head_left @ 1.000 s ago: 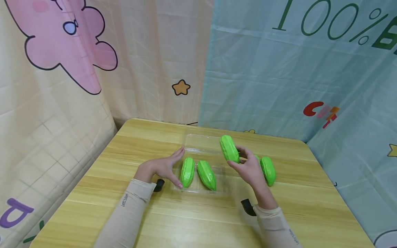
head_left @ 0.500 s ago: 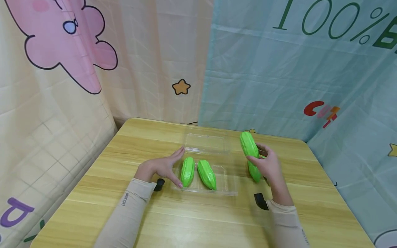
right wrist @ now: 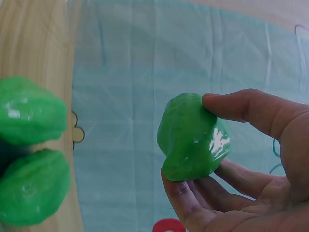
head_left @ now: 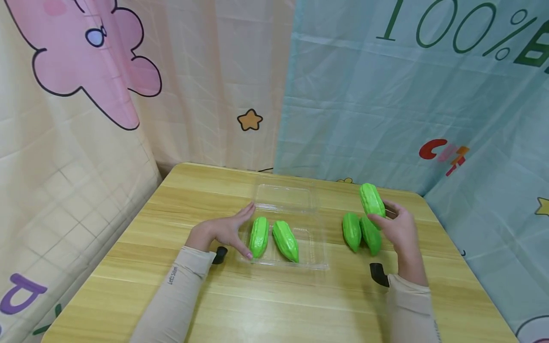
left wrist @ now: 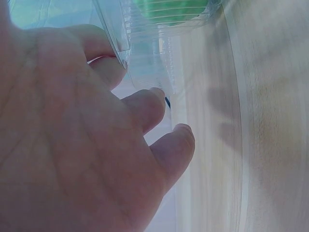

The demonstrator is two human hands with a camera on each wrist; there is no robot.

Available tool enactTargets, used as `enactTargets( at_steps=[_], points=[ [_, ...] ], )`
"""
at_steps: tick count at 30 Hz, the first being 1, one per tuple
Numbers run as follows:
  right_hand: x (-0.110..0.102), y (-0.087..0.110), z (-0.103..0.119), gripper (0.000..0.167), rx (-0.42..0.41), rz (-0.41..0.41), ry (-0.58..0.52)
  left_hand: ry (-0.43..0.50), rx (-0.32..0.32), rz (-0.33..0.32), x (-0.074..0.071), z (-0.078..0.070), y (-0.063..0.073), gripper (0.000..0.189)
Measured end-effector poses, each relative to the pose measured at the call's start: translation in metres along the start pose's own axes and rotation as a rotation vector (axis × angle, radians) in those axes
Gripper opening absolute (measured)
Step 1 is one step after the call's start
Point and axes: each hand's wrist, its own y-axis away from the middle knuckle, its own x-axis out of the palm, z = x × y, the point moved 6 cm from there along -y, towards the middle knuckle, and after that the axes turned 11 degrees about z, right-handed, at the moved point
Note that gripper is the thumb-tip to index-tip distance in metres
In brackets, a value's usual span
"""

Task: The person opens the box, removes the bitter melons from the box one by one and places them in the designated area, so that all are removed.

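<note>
My right hand [head_left: 402, 227] holds a bright green bitter melon [head_left: 371, 198] above the table, right of the box. In the right wrist view the thumb presses one side of the held bitter melon [right wrist: 190, 140] and the fingers the other. Just below it lie two more bitter melons, one on the left [head_left: 351, 232] and one on the right [head_left: 372, 237], partly covered. A clear plastic box [head_left: 313, 245] has two bitter melons in its left half. At the box's left edge my left hand [head_left: 220, 232] rests, thumb and fingers spread; its fingertips touch the plastic [left wrist: 118, 43].
The box's clear lid [head_left: 284, 196] lies folded back behind it. Under everything is a wood-grain table [head_left: 257, 305]. Printed curtains [head_left: 206, 95] hang close around the table's back and sides. Each wrist carries a small black mount [head_left: 379, 275].
My right hand has moved right with the bitter melon, from over the box to above the two on the table. My left hand has kept its place at the box.
</note>
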Motion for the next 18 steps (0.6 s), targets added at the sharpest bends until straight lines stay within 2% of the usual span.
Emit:
enactTargets(
  at_steps=[8,13,18],
  points=[
    [-0.018,-0.001,-0.022,0.073,0.079,-0.001,0.040,0.009,0.007,-0.011,0.001,-0.001,0.001,0.144],
    [-0.021,-0.005,-0.036,0.074,0.110,0.019,0.041,0.006,0.011,-0.012,0.001,-0.002,0.001,0.145],
    [-0.022,-0.009,-0.046,0.074,0.135,0.014,0.095,0.004,0.003,-0.005,0.000,-0.001,0.001,0.146]
  ],
)
